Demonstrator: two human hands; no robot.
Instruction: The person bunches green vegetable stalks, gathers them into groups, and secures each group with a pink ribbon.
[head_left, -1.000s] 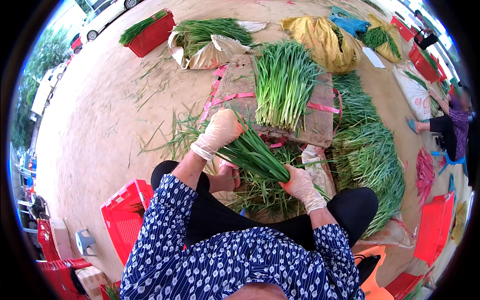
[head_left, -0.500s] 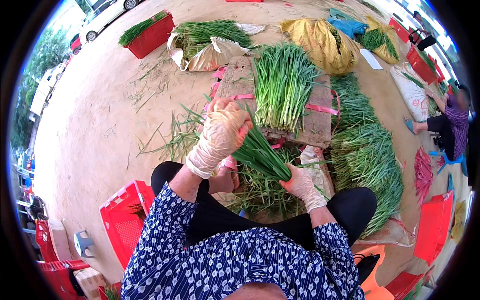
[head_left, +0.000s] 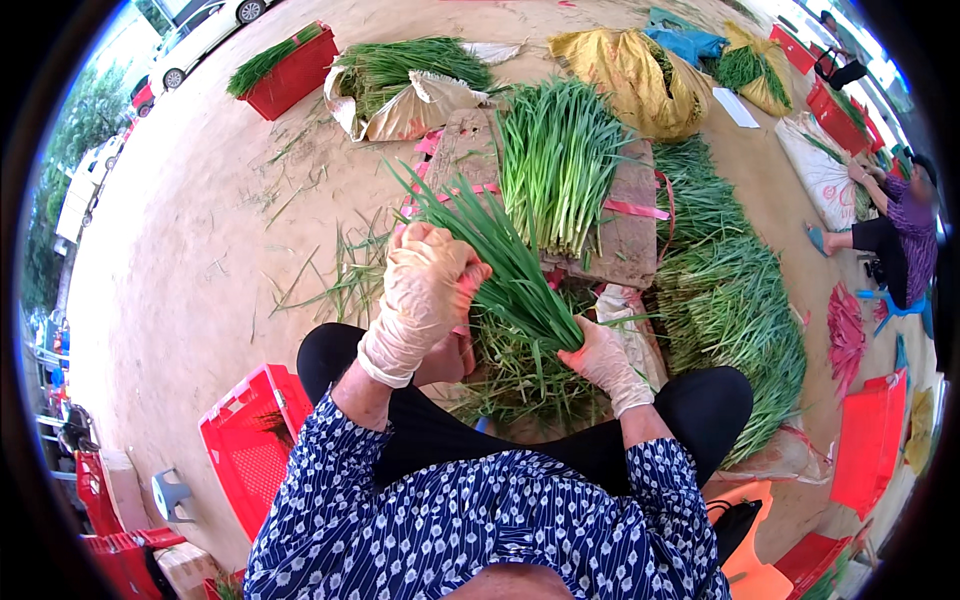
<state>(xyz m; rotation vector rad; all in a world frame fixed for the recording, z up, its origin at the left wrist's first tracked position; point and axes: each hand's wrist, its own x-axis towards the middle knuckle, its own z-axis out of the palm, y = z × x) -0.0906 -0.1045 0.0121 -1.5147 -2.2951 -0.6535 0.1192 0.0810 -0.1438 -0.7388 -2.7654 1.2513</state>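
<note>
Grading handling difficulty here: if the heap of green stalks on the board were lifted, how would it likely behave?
The heap of green stalks would probably splay, since no tie shows around it. Its thin, spreading leaf tips look apt to droop, while the paler, straighter stem ends seem stiffer.

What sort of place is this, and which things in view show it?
Probably an open-air yard where greens are handled: a green bunch in the right hand, a long heap of leafy stalks, and a red crate holding greens on the ground.
</note>
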